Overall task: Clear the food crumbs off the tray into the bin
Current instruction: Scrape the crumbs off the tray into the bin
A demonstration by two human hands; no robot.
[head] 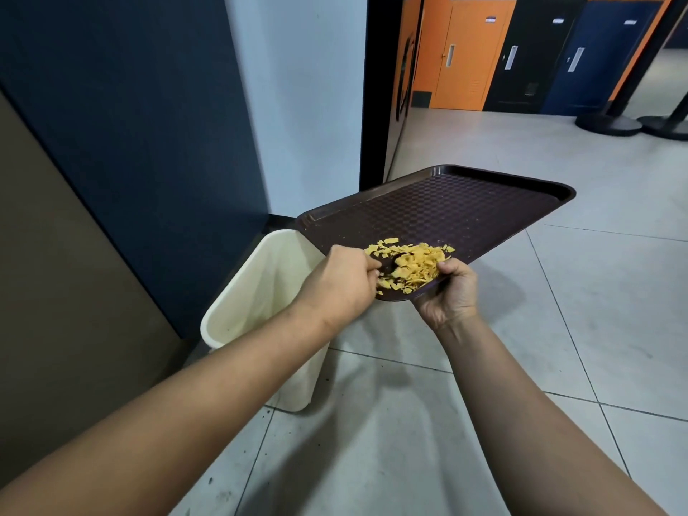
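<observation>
A dark brown textured tray (439, 206) is held in the air, its near corner lowest, partly over a cream plastic bin (257, 292) on the floor. A heap of yellow flaky crumbs (411, 264) lies at that near corner. My right hand (452, 296) grips the tray's near corner from below, thumb on the rim. My left hand (340, 283) grips the tray's near left edge beside the crumbs, fingers curled over the rim. The bin's open mouth lies below and left of the tray.
A dark blue wall panel (130, 124) and a white wall stand behind the bin. A black door frame (374, 87) opens onto a tiled hall with orange and blue doors. Two black stanchion bases (603, 122) stand at the far right.
</observation>
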